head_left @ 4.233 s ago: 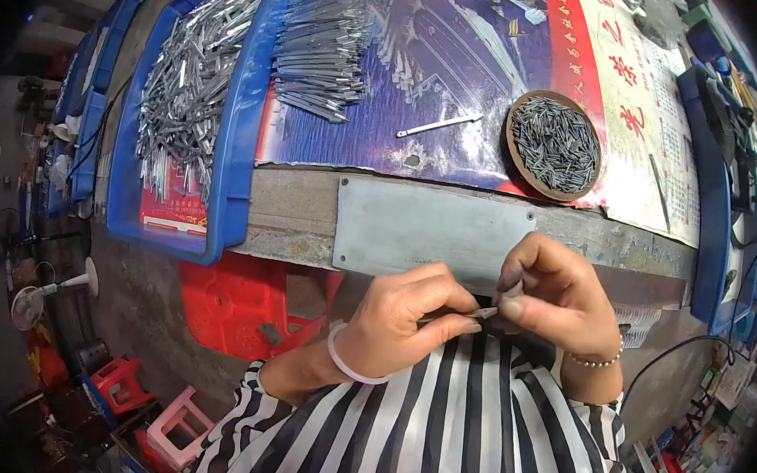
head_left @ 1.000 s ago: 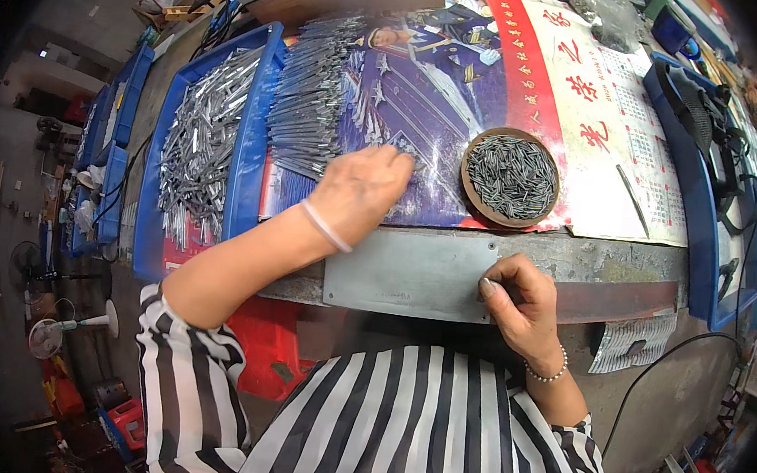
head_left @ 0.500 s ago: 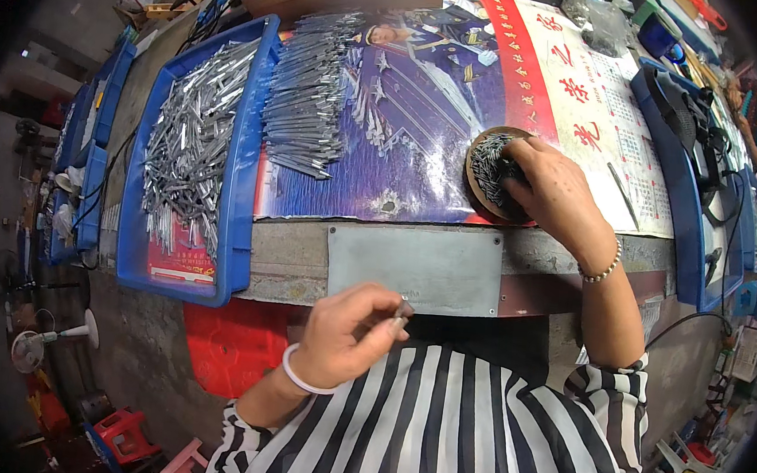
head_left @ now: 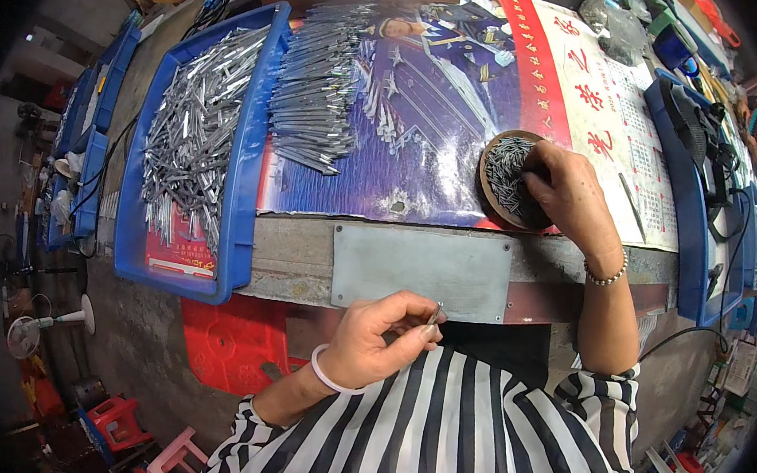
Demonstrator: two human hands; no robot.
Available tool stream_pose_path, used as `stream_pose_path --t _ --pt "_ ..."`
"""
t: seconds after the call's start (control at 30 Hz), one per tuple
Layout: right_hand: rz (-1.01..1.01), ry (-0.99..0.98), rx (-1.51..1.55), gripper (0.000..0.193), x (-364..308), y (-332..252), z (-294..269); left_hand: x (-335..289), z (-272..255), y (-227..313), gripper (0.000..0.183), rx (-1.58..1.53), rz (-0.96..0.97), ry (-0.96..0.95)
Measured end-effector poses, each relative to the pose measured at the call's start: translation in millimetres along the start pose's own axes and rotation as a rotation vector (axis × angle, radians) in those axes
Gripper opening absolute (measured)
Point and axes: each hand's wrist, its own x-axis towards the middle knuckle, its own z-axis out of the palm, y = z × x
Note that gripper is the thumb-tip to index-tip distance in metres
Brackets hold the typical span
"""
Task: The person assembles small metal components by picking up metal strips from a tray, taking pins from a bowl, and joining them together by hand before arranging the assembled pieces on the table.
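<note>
In front of my body, close to the table's front edge, my left hand (head_left: 381,342) pinches a small metal piece (head_left: 436,312) between thumb and fingertips; its exact kind is too small to make out. Farther right, my right hand (head_left: 570,191) reaches into a round brown bowl (head_left: 487,185) full of small grey screw-like pins (head_left: 508,171). Its fingers are drawn together at the bowl's right side, and whatever they hold is hidden. Between the hands a grey metal plate (head_left: 420,271) is fixed to the table edge.
A blue tray (head_left: 247,173) heaped with thin metal strips (head_left: 197,115) stands at the left. Beside it, similar strips (head_left: 314,98) lie in rows on a printed poster (head_left: 437,166). At the right are a thin pointed rod (head_left: 632,206) and another blue tray (head_left: 695,261) with black straps.
My left hand has shifted right with its small metal piece, seen more upright now. My right hand has drawn back slightly to the bowl's right side, uncovering more pins.
</note>
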Motion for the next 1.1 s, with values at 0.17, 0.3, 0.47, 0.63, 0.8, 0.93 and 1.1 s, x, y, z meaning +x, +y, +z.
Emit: stream_pose_path --t 0.17,0.3,0.47,0.63,0.8,0.93,1.1 --pt "0.001 0.062 0.201 0.015 -2.5 8.5 -0.3 8.7 10.7 -3.3 0.017 -0.056 0.04 -0.004" --pt "-0.012 0.119 0.504 0.015 0.4 18.1 3.3 15.5 16.6 1.3 0.015 -0.079 -0.019 -0.027" --pt "0.202 0.002 0.945 0.011 -3.6 8.3 -12.0 22.6 24.1 4.2 0.017 -0.239 -0.076 -0.027" --pt "0.137 -0.075 1.261 0.015 -22.6 -24.0 -13.9 30.5 29.6 2.8 0.019 -0.373 -0.046 0.059" --pt "0.147 -0.127 1.389 0.017 -51.4 -60.0 0.9 37.3 32.3 7.1 0.019 -0.388 -0.034 0.127" --pt "0.115 -0.064 1.404 0.016 -68.5 -71.5 19.0 39.2 33.1 9.1 0.019 -0.505 -0.104 0.133" --pt "0.016 0.02 1.267 0.014 -76.3 -73.0 35.3 34.6 28.7 0.3 0.015 -0.619 -0.135 0.096"
